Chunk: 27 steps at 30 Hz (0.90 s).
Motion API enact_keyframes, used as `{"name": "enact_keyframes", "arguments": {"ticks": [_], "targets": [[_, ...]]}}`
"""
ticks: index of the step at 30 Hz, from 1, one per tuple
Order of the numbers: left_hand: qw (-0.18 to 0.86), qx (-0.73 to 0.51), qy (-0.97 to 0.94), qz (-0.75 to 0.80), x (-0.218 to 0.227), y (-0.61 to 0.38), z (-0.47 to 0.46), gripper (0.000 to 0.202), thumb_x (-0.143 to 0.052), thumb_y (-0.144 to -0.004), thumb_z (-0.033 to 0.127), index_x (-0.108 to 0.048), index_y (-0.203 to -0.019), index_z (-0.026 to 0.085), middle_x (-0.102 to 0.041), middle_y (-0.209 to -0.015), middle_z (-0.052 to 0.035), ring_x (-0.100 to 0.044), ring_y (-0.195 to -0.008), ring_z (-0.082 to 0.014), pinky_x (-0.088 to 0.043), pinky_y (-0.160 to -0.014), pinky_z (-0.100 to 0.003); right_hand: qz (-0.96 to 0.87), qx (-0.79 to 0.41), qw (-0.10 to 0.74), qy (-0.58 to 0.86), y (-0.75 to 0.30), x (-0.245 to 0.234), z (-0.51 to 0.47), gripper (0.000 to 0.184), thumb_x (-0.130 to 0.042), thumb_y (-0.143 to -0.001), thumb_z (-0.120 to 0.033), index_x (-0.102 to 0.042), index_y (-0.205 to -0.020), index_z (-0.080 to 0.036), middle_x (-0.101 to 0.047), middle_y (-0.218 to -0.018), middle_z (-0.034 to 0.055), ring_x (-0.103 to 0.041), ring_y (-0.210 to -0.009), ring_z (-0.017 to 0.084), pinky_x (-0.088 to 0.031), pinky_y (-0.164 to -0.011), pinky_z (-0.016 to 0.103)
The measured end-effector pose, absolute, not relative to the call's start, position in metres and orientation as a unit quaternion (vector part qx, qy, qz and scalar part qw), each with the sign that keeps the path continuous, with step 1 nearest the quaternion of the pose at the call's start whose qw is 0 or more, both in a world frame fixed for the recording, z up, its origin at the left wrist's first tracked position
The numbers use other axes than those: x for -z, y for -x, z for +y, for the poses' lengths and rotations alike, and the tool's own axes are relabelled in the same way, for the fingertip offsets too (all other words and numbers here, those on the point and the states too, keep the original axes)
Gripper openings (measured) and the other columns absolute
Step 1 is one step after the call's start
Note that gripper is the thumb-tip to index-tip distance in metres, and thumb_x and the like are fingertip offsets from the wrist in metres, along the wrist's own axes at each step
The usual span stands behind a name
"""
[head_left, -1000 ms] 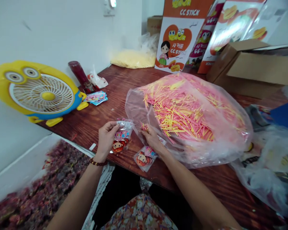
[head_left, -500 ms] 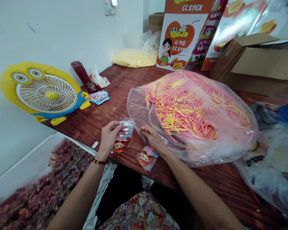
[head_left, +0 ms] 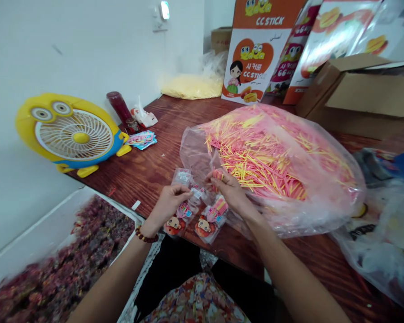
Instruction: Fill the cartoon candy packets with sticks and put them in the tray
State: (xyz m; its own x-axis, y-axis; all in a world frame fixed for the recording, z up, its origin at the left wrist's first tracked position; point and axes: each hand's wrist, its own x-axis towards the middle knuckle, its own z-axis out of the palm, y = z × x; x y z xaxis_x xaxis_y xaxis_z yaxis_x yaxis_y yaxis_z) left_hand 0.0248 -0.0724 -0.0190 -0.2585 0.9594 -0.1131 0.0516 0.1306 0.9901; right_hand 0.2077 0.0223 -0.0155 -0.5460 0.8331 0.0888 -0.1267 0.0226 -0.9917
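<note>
My left hand (head_left: pixel 167 204) pinches a small clear printed packet (head_left: pixel 182 211) with a cartoon face, held just above the table's front edge. Close beside it, my right hand (head_left: pixel 229 190) is closed on a small bunch of pink and yellow sticks (head_left: pixel 218 174), at the mouth of a big clear bag of sticks (head_left: pixel 272 161). A second small packet (head_left: pixel 209 220) with sticks in it lies on the wooden table (head_left: pixel 155 166) under my right wrist.
A yellow cartoon desk fan (head_left: pixel 72 134) stands at the left, with a red bottle (head_left: pixel 119 107) and a stack of packets (head_left: pixel 142 140) behind it. Cardboard boxes (head_left: pixel 353 96), printed CC Stick cartons (head_left: pixel 254 54) and plastic bags (head_left: pixel 380 237) line the back and right. A bin of finished packets (head_left: pixel 54 264) sits lower left.
My left hand has brought the packet down and right, towards my right hand. My right hand has lifted out of the bag's mouth with a bunch of sticks.
</note>
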Motion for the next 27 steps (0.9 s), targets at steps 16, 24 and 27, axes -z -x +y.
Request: {"name": "enact_keyframes", "arguments": {"ticks": [16,24,27], "targets": [[0.462,-0.434,-0.525,0.569,0.006,-0.056,-0.077,0.028,-0.067,-0.081,0.043,-0.071,-0.071,0.017,-0.063,-0.064,-0.0003,-0.051,-0.059,-0.0124,-0.040,-0.058,-0.024,-0.689,-0.536,0.383,0.304,-0.242,-0.012,0.011,0.012,-0.059,-0.090,-0.033,-0.059,-0.081,-0.024,-0.059,-0.070,-0.0029,-0.054,-0.065,0.015,-0.044,-0.063,0.028],[0.410,-0.459,-0.566,0.548,0.004,-0.069,-0.079,0.023,-0.065,-0.085,0.039,-0.071,-0.073,0.019,-0.065,-0.068,-0.0009,-0.055,-0.065,-0.0140,-0.043,-0.064,-0.024,-0.460,-0.627,0.562,0.282,-0.223,-0.031,-0.012,0.017,-0.052,-0.091,-0.043,-0.048,-0.098,-0.027,-0.062,-0.081,-0.0004,-0.066,-0.081,0.018,-0.055,-0.080,0.038],[0.434,-0.475,-0.545,0.537,0.005,-0.073,-0.077,0.024,-0.066,-0.083,0.040,-0.072,-0.075,0.019,-0.067,-0.070,-0.0016,-0.057,-0.065,-0.0143,-0.045,-0.063,-0.024,-0.460,-0.631,0.561,0.275,-0.214,-0.026,-0.017,0.018,-0.052,-0.092,-0.044,-0.048,-0.096,-0.027,-0.062,-0.080,-0.0003,-0.068,-0.085,0.019,-0.055,-0.085,0.039]]}}
